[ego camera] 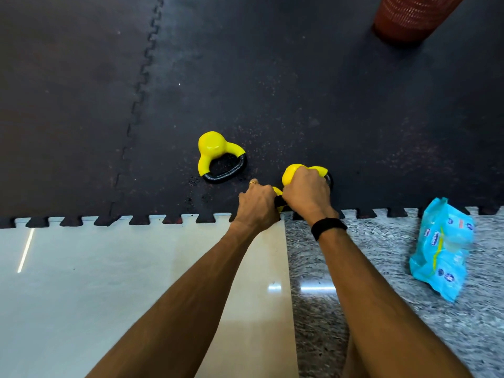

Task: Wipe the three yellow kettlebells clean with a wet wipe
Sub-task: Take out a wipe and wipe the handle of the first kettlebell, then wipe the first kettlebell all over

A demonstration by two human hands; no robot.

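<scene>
One yellow kettlebell (215,150) with a black handle lies on its side on the black rubber mat, left of and beyond my hands, untouched. My right hand (306,195) is closed over a second yellow kettlebell (291,173), whose black handle peeks out to the right. My left hand (257,203) is curled around the black handle of a third kettlebell (277,191); only a sliver of its yellow shows between my hands. The two hands touch each other. No wipe is visible in either hand.
A blue pack of wet wipes (441,246) lies on the grey speckled floor at the right. An orange-red ribbed cylinder (409,17) stands on the mat at the top right. The mat's jagged edge (141,221) meets cream tile (109,268) in front of me.
</scene>
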